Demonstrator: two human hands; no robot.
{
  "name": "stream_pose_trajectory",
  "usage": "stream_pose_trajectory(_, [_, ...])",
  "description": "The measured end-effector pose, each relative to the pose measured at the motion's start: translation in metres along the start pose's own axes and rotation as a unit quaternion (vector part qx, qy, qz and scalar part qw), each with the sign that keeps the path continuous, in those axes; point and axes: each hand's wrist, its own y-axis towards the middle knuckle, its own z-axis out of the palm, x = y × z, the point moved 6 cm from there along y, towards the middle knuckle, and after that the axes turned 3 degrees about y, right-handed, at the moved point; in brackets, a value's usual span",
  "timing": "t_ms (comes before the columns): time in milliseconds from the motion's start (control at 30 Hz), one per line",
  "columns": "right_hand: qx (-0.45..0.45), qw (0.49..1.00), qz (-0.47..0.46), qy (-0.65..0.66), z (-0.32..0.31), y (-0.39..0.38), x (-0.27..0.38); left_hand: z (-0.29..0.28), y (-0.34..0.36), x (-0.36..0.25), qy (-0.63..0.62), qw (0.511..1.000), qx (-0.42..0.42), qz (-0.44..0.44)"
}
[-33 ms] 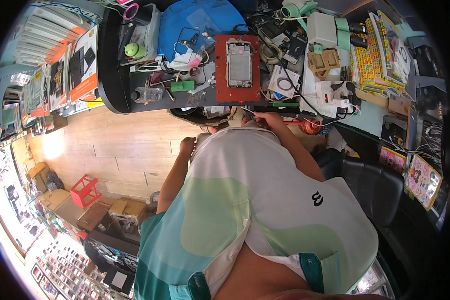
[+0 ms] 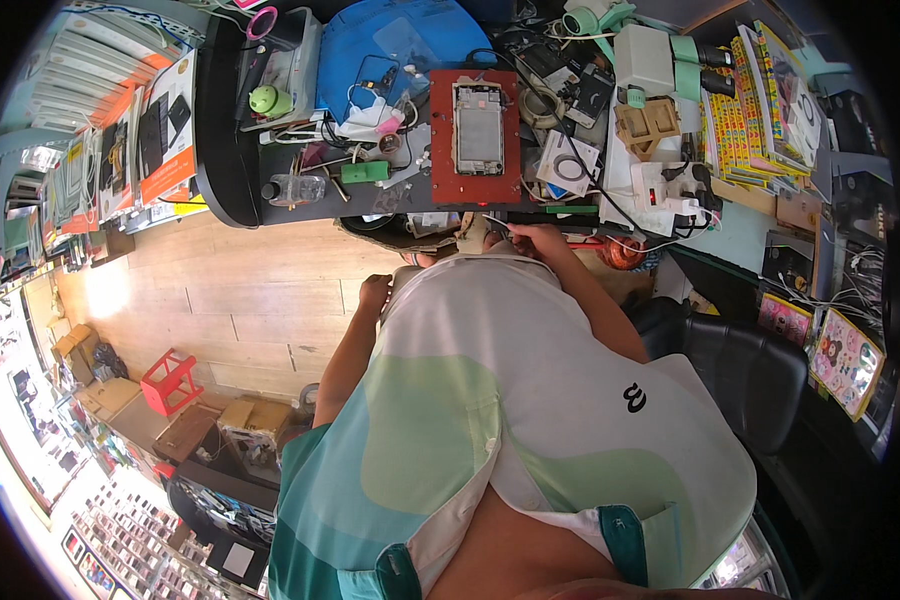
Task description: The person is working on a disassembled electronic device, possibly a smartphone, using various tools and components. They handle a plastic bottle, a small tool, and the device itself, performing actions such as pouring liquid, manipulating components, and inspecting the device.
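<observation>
My left hand (image 2: 374, 290) hangs by my left hip beside my pale clothing, its fingers partly hidden and hard to make out. My right hand (image 2: 530, 240) is just below the desk's front edge, closed on a thin pale object (image 2: 495, 222) that I cannot name for sure. Above it on the desk (image 2: 280, 215) lies a red mat (image 2: 475, 190) bearing an opened phone (image 2: 478, 125), with a blue mat (image 2: 390, 35) behind and cables, small green items and tools around.
A black chair (image 2: 750, 370) stands at my right. A white power strip (image 2: 660, 210) and stacked yellow packages (image 2: 750, 110) crowd the desk's right side. Shelves of boxes (image 2: 110, 150) are at left; a red stool (image 2: 170, 380) and cardboard boxes (image 2: 255, 430) stand on the wooden floor (image 2: 220, 300).
</observation>
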Motion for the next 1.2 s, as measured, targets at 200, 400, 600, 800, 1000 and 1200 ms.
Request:
stream_pose_trajectory(200, [0.006, 1.000, -0.008, -0.007, 0.001, 0.002, 0.002, -0.003, 0.006, 0.003, 0.012, 1.000, 0.003, 0.011])
stream_pose_trajectory(400, [0.001, 1.000, -0.011, -0.013, 0.001, 0.007, 0.009, -0.002, 0.013, -0.005, -0.003, 1.000, 0.007, 0.010])
stream_pose_trajectory(600, [-0.005, 1.000, -0.010, -0.011, 0.001, 0.006, 0.009, -0.001, 0.008, -0.008, 0.003, 1.000, 0.001, 0.007])
stream_pose_trajectory(800, [-0.008, 1.000, -0.009, -0.017, -0.003, 0.010, 0.007, 0.000, 0.003, -0.014, 0.015, 1.000, -0.002, 0.015])
stream_pose_trajectory(1000, [-0.003, 1.000, -0.014, -0.019, -0.003, 0.013, 0.004, -0.002, 0.009, -0.009, 0.011, 1.000, -0.006, 0.012])
stream_pose_trajectory(1200, [-0.013, 0.999, -0.019, -0.028, -0.004, 0.012, 0.005, -0.001, 0.008, -0.012, 0.019, 1.000, -0.003, 0.018])
